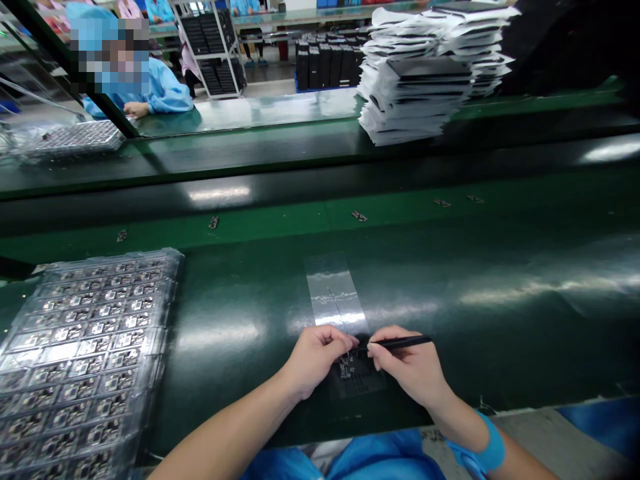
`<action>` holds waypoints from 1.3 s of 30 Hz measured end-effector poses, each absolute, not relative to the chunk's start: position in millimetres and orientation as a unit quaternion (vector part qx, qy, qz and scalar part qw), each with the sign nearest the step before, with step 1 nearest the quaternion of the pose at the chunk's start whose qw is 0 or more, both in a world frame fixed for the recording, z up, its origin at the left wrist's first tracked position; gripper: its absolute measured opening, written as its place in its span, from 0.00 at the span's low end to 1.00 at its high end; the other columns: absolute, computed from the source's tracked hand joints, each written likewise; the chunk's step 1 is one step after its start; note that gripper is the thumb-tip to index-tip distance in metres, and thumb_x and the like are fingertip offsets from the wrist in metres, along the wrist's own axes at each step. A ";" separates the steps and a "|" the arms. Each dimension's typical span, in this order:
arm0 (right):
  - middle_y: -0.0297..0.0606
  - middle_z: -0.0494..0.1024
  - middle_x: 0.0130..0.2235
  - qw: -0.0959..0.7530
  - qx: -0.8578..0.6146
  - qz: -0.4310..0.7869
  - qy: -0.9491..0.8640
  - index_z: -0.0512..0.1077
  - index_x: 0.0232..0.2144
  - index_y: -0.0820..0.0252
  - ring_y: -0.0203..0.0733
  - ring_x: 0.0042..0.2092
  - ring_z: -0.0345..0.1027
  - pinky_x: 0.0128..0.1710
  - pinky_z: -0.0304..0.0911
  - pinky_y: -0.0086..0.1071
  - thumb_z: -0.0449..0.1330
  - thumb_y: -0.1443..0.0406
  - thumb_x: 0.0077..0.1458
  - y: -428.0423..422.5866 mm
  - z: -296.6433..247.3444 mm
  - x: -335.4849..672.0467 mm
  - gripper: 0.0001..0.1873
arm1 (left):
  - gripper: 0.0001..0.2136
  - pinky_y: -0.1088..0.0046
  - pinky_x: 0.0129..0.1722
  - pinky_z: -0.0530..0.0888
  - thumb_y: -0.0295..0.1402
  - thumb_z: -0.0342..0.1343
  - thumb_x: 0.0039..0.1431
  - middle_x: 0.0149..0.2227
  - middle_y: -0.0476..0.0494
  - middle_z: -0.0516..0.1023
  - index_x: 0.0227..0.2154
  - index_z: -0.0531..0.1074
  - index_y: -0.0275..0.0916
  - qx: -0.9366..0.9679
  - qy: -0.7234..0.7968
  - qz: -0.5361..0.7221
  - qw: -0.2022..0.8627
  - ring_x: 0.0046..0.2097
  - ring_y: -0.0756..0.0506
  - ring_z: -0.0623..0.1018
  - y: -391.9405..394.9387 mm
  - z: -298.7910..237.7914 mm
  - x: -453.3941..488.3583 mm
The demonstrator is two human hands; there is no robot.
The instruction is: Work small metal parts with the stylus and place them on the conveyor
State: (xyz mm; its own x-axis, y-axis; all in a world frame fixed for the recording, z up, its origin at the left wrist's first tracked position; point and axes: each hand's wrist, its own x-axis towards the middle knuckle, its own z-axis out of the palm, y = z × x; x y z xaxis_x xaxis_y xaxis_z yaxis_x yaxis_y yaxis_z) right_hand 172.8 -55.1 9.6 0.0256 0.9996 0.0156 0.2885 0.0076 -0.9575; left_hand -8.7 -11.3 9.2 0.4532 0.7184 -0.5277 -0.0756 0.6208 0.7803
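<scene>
My right hand point(407, 367) grips a slim black pen-shaped tool point(407, 341), most likely tweezers, its tip pointing left toward my other hand. With thumb and fingers pinched together, my left hand point(320, 353) holds something too small to make out just left of that tip. Below the fingertips lies a cluster of small silvery electronic parts point(346, 368), partly covered by my hands. Under them a clear plastic strip point(336, 300) is flat on the green work surface point(240, 387), and a thin dark line runs along it toward my fingers.
Stacked clear trays point(95, 347) of small circuit parts stand at the left. Several loose parts, including one small board point(359, 216), lie along the green strip beyond. A tall pile of white-wrapped sheets point(420, 87) stands at the back. A co-worker in blue point(165, 90) sits opposite.
</scene>
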 end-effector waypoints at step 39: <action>0.42 0.78 0.35 0.511 -0.489 0.277 -0.650 0.72 0.36 0.56 0.48 0.38 0.74 0.38 0.70 0.42 0.53 0.68 0.61 -62.6 2.4 174.7 0.08 | 0.17 0.73 0.30 0.72 0.45 0.63 0.49 0.30 0.43 0.78 0.27 0.74 0.34 0.371 0.449 0.240 0.777 0.32 0.47 0.77 -11.9 8.9 -7.1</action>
